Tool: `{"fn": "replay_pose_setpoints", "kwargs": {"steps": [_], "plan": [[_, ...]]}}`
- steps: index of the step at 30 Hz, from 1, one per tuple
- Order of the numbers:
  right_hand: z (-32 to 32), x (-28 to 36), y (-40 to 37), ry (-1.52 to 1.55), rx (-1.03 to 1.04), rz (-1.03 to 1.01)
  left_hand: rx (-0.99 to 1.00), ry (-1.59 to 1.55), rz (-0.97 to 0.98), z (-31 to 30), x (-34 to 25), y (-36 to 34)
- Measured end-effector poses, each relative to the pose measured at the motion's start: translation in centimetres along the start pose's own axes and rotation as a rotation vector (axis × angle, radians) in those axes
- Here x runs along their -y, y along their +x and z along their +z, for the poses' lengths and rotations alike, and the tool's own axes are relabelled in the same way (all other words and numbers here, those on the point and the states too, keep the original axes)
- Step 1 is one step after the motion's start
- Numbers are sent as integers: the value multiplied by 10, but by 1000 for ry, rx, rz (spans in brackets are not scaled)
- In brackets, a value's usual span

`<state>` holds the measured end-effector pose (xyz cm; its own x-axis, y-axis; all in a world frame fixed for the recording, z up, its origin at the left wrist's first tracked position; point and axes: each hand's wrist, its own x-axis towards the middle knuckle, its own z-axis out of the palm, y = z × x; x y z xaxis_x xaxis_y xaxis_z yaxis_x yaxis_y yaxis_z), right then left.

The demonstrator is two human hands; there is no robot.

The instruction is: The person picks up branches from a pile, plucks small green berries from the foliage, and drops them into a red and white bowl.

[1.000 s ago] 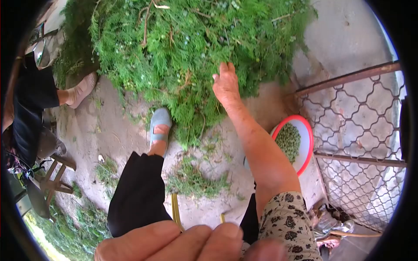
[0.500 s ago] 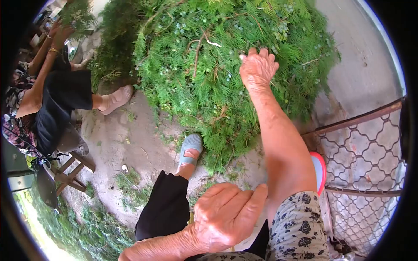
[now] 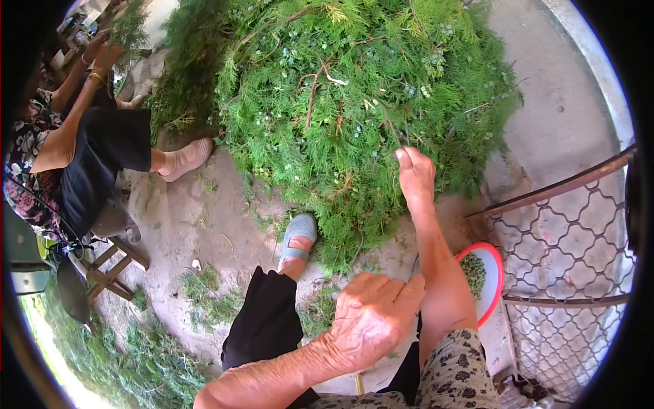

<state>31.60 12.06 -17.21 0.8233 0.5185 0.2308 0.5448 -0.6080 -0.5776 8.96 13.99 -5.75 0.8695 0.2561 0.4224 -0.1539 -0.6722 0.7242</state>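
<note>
A big heap of green conifer branches [image 3: 306,150] with small pale blue-green berries lies on the ground in front of me. My right hand [image 3: 415,178] is closed at the heap's near right side, thumb and fingers pinching the thin stem of a conifer branch [image 3: 390,124]. Low in the view, my left hand [image 3: 375,315] is held near my body with its fingers curled in. Whatever it may hold is hidden. Partly behind my right forearm stands a white bowl with a red rim [image 3: 501,283], with small green berries inside.
At the left another person [image 3: 75,143] sits holding a green sprig [image 3: 129,31]. A wooden stool [image 3: 112,273] is close to that person. Metal lattice [image 3: 565,238] borders the right side. More cut greenery [image 3: 143,354] lies at lower left, and my shoe [image 3: 298,238] touches the heap's edge.
My right hand has drawn back from the heap toward me, now with a branch stem in its fingers. More of the bowl shows. My left hand has shifted slightly right.
</note>
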Motion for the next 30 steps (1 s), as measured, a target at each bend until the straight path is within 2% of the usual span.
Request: {"fn": "replay_pose_setpoints", "kwargs": {"steps": [2, 4, 6, 8, 11, 13, 15, 16, 18, 19, 21, 25, 28, 30], "plan": [[-11, 5, -24, 98, -68, 77, -6, -4, 2, 3, -1, 0], [-15, 6, -52, 134, -75, 24, -10, -6, 2, 5, -1, 0], [-26, 20, -94, 225, -29, 126, 16, 9, -9, 6, -4, -1], [-26, 21, -135, 260, -75, 216, 23, 1, -42, 5, -7, 1], [-34, 12, -178, 239, -103, 174, 60, -31, -64, 9, -4, -3], [-57, 29, -193, 305, -76, 233, 76, -50, -46, 15, 3, -6], [-72, 36, -206, 374, -52, 286, -127, -407, -397, 19, 6, -6], [-77, 34, -213, 402, -90, 276, -126, -406, -391, 16, 9, -3], [-88, 32, -229, 432, -128, 274, -254, -1000, -747, 3, 18, 3], [-94, 30, -238, 426, -152, 282, -252, -997, -751, -3, 23, 4], [-104, 27, -252, 420, -179, 286, -369, -811, -823, -10, 31, 8], [-124, 35, -270, 371, -214, 225, -366, -729, -830, -5, 27, 12], [-135, 50, -275, 480, -152, 247, -78, -817, -821, 9, 32, 12], [-139, 53, -279, 521, -95, 179, -51, -830, -732, 10, 29, 11]]}}
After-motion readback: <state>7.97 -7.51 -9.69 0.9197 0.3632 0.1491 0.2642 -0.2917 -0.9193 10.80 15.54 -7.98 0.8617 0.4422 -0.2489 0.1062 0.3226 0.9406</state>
